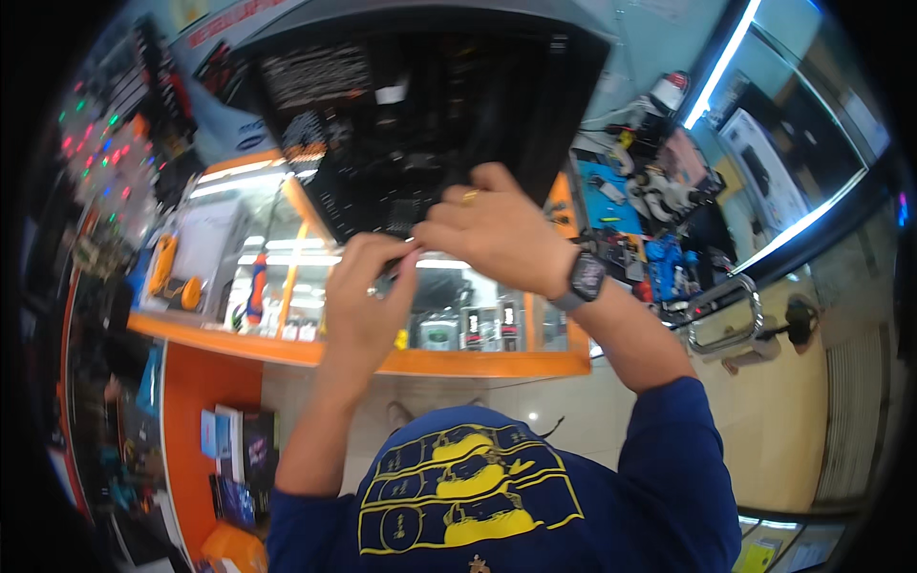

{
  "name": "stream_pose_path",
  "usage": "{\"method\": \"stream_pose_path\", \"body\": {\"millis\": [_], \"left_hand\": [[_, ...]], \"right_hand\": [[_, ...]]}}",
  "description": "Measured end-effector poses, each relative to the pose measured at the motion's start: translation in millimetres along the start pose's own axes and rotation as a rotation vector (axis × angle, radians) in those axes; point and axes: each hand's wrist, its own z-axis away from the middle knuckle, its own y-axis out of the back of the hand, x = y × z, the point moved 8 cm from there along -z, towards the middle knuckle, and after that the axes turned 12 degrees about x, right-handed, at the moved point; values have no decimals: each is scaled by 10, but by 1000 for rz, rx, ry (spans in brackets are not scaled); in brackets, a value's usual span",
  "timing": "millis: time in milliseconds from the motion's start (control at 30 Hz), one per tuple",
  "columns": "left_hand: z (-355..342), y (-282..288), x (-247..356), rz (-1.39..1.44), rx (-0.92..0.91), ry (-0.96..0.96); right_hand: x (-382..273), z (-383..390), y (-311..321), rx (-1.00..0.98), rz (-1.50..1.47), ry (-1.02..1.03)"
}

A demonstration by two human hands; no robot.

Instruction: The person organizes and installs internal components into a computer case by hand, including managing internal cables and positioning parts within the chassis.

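Observation:
A large black computer case [497,115] with its side open stands on a glass-topped counter [458,363] with an orange edge. Its dark inside shows boards and parts only dimly. At the case's near edge my left hand [363,291] is closed in a pinch, thumb against fingers. My right hand [506,229] meets it there, its fingers curled and pressed together at the left fingertips. Whatever small thing lies between them is hidden. A smartwatch [586,277] is on my right wrist.
On the counter's left lie an orange-and-blue screwdriver [256,286] and a yellow-and-black tool [164,267]. Small boxes [492,325] show through the glass. To the right are a blue mat [611,196], cluttered tools and a metal-framed chair [731,320]. Shelves [215,382] stand below left.

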Motion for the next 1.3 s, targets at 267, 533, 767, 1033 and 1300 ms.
{"method": "stream_pose_path", "body": {"millis": [267,533,767,1033,1300], "left_hand": [[-128,-2,-231,213,-494,470],[-42,-15,161,-429,-466,-310],[92,799,427,-303,-266,-352],[-111,2671,-827,-354,185,207],[-551,4714,-3310,-489,334,498]], "right_hand": [[45,6,-20,2,-48,165],[38,-28,-60,-107,-20,118],[-251,-375,155,-37,-146,20],[-148,-230,84,-129,-17,-205],[-159,180,68,-109,302,-380]]}}
